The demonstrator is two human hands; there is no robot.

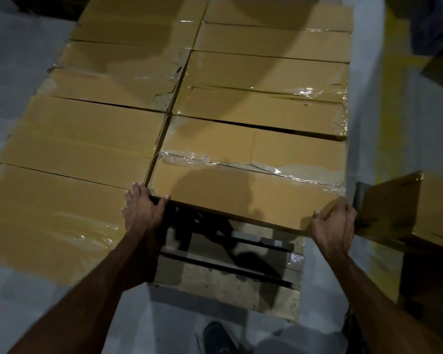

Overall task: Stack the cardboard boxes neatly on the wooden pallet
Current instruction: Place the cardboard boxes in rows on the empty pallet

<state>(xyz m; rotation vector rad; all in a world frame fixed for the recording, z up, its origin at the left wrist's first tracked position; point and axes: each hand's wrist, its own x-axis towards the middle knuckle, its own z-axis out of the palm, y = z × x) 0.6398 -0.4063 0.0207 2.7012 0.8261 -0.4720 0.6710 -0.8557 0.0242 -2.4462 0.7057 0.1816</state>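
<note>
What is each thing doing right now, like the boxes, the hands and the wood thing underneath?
Near right box: taped shut, gripped at both near corners.
Other stacked boxes: lying flat in two rows, tape torn in places.
Left hand: grips the box's near left corner.
Right hand: grips the box's near right corner.
Wooden pallet: partly bare in front.
Box at right: off the stack, tilted.

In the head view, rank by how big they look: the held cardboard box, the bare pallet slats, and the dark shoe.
Largest: brown taped cardboard box in both hands.
Next: exposed wooden pallet slats.
Smallest: dark shoe, partly cut off.
</note>
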